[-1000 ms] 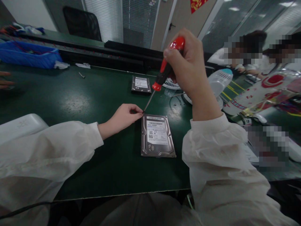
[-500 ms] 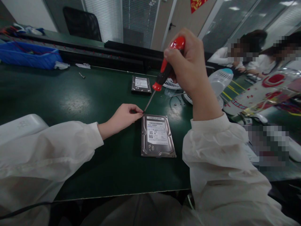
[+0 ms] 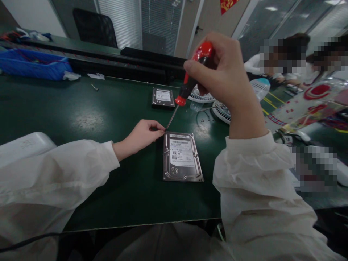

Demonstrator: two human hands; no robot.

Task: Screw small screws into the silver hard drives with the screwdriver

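A silver hard drive (image 3: 181,156) with a white label lies flat on the dark green table (image 3: 95,116). My right hand (image 3: 221,78) is closed round the red and black handle of a screwdriver (image 3: 190,79), whose thin shaft slants down to the drive's far left corner. My left hand (image 3: 143,136) rests on the table beside that corner, thumb and forefinger pinched at the screwdriver tip. Whatever they pinch is too small to make out.
A second hard drive (image 3: 163,97) lies farther back. White fan parts (image 3: 217,105) sit at the right. A blue bin (image 3: 32,63) stands at the far left, a white object (image 3: 24,143) near my left sleeve. Other people sit at the far right.
My right hand has turned round the screwdriver handle, fingers shifting left. The left hand and the hard drive have stayed still. The fingers at the far left edge are gone.
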